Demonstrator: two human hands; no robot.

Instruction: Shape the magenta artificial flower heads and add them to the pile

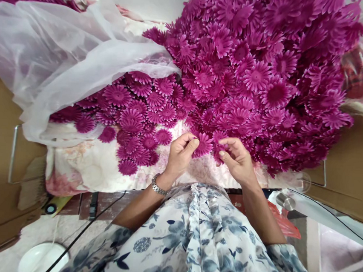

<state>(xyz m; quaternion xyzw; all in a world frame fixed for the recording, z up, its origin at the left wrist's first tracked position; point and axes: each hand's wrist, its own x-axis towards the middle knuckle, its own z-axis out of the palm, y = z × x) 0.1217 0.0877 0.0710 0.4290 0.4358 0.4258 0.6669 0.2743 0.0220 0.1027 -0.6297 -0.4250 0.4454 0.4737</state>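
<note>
Flower head (203, 146) lies between left hand (180, 154), pinched closed at its rim with actual hold unclear, and right hand (238, 162), loosely open; light edge contact should best prevent creasing.

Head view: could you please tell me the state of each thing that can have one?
Left hand, thumb and forefinger closed together
Right hand, thumb and fingers apart
Flower between the hands, petals spread
Large flower heap, loosely piled
Plastic bag, crumpled
Wristwatch, fastened on left wrist
Cloth, spread out
</note>
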